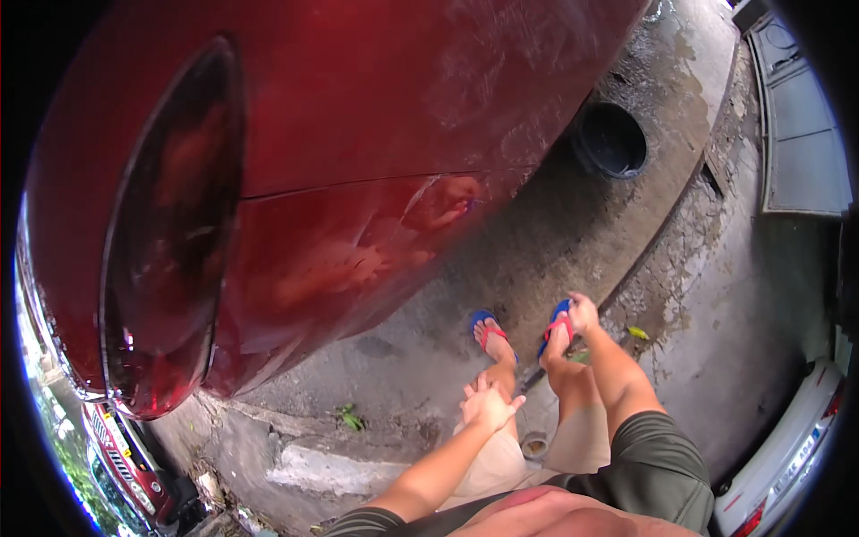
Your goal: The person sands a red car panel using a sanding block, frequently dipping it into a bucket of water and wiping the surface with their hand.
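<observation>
My left hand (486, 407) hangs in front of my left shin, fingers spread and nothing visible in it. My right hand (582, 313) hangs over my right foot, fingers loosely apart and slightly bent, with nothing visible in it. I wear blue flip-flops (481, 317) with red straps. Close on the left and above stands a glossy red car (376, 89) with a long dark tail light (170, 242); its wet-looking, lightly streaked paint reflects my body. A black bucket (611, 141) rests on the concrete by the car's lower edge, beyond my hands.
The damp concrete (385, 313) has a raised edge on the right and a small pipe opening (534, 445) behind my feet. A white car's rear (778, 456) is at lower right, another red vehicle (125, 465) at lower left. A pale metal panel (801, 125) stands at upper right.
</observation>
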`<state>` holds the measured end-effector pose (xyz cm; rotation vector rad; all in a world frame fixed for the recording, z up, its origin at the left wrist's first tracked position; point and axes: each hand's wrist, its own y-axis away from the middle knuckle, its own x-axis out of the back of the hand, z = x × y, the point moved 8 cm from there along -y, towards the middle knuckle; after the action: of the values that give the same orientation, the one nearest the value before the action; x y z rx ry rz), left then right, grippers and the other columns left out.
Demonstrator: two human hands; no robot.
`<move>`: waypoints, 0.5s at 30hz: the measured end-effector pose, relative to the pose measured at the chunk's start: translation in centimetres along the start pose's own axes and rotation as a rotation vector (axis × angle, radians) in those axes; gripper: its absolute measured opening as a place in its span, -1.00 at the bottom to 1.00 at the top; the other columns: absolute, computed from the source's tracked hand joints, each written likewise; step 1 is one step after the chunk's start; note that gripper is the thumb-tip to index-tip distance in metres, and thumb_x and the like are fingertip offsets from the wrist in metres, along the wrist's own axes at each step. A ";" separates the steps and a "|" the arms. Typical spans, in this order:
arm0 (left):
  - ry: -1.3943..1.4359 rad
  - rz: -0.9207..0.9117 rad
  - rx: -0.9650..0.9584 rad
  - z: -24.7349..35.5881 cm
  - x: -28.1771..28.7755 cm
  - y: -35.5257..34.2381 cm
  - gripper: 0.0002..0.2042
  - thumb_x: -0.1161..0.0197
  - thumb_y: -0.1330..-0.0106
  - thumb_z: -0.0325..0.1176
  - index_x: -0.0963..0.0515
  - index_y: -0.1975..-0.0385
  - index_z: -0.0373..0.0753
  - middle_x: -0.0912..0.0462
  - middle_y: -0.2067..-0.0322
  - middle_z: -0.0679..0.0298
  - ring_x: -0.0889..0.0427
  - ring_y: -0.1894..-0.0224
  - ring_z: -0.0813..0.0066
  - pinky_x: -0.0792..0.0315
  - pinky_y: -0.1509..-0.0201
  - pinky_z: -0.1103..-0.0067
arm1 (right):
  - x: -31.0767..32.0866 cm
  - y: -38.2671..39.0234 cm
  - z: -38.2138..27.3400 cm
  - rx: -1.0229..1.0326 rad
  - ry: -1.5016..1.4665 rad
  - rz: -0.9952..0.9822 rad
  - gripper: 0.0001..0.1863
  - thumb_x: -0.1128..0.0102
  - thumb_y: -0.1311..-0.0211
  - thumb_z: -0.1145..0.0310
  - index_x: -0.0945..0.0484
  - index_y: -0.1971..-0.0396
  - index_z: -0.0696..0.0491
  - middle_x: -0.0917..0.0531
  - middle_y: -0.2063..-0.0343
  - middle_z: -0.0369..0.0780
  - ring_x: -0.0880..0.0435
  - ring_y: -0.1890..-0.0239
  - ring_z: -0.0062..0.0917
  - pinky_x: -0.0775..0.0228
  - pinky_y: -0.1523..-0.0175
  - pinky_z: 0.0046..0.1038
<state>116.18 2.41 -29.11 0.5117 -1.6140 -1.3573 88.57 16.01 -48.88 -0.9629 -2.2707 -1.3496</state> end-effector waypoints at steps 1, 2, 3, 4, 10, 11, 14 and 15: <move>-0.019 0.011 -0.033 0.9 0.4 -0.6 -0.17 -0.22 -0.20 0.41 -0.47 -0.35 -0.07 -0.15 -0.51 0.23 -0.12 -0.48 -0.10 -0.36 -0.32 -0.04 | 1.1 -4.3 3.3 0.054 0.046 0.068 -0.61 -0.09 -0.35 0.30 -0.67 -0.10 0.04 -0.70 -0.03 0.06 -0.66 -0.13 -0.04 -0.46 -0.29 -0.16; -0.031 0.083 -0.019 0.1 1.1 -1.2 -0.18 -0.20 -0.21 0.42 -0.47 -0.35 -0.05 -0.17 -0.50 0.25 -0.12 -0.48 -0.08 -0.32 -0.34 -0.04 | 0.9 -7.7 2.2 -0.002 0.051 0.045 -0.61 -0.09 -0.35 0.31 -0.66 -0.11 0.03 -0.69 -0.03 0.08 -0.65 -0.14 -0.03 -0.46 -0.28 -0.16; -0.047 0.161 -0.042 0.5 2.2 -2.4 -0.18 -0.18 -0.21 0.43 -0.48 -0.35 -0.02 -0.19 -0.50 0.26 -0.13 -0.48 -0.07 -0.29 -0.36 -0.04 | 2.6 -11.9 2.4 0.012 0.053 0.102 -0.61 -0.09 -0.36 0.31 -0.65 -0.12 0.05 -0.68 -0.02 0.10 -0.65 -0.13 -0.01 -0.46 -0.28 -0.16; -0.012 0.210 -0.077 0.7 3.2 -3.9 -0.22 -0.17 -0.21 0.43 -0.50 -0.33 0.04 -0.22 -0.48 0.30 -0.12 -0.49 -0.06 -0.24 -0.39 -0.05 | 5.9 -15.8 2.9 0.118 0.058 0.311 -0.62 -0.10 -0.37 0.30 -0.64 -0.10 0.11 -0.67 -0.03 0.13 -0.64 -0.14 0.00 -0.46 -0.26 -0.14; 0.024 0.464 -0.074 -0.6 8.0 -11.7 -0.30 -0.18 -0.25 0.37 -0.53 -0.30 0.08 -0.26 -0.46 0.28 -0.12 -0.48 -0.06 -0.20 -0.39 -0.08 | 17.8 -30.6 -6.1 0.216 0.187 0.796 -0.46 0.19 -0.60 0.17 -0.25 -0.46 0.05 -0.31 -0.43 0.09 -0.16 -0.50 0.06 0.06 -0.60 -0.10; 0.015 0.527 -0.093 -0.2 8.9 -12.6 -0.33 -0.20 -0.26 0.34 -0.55 -0.27 0.07 -0.26 -0.45 0.24 -0.13 -0.47 -0.10 -0.18 -0.39 -0.10 | 19.1 -31.5 -6.7 0.230 0.196 0.829 -0.47 0.16 -0.60 0.15 -0.29 -0.44 0.01 -0.35 -0.41 0.08 -0.24 -0.47 0.04 0.00 -0.58 -0.08; 0.027 0.683 -0.102 0.5 10.8 -15.1 -0.35 -0.20 -0.27 0.33 -0.55 -0.26 0.09 -0.30 -0.42 0.23 -0.13 -0.46 -0.10 -0.16 -0.40 -0.08 | 17.4 -35.1 -6.7 0.083 0.300 0.434 -0.47 0.19 -0.57 0.01 -0.40 -0.38 -0.11 -0.54 -0.26 0.05 -0.52 -0.30 -0.01 -0.14 -0.50 0.00; 0.025 0.706 -0.084 0.1 10.6 -16.0 -0.35 -0.20 -0.27 0.33 -0.55 -0.26 0.09 -0.30 -0.42 0.23 -0.13 -0.46 -0.10 -0.16 -0.40 -0.08 | 15.3 -34.6 -7.8 0.114 0.497 0.416 -0.48 0.20 -0.56 -0.02 -0.45 -0.34 -0.14 -0.64 -0.15 0.01 -0.60 -0.20 -0.02 -0.24 -0.40 0.04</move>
<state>107.21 -10.73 -39.76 -0.1005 -1.5022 -0.8689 53.08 3.94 -58.37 -0.8779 -1.6482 -1.1108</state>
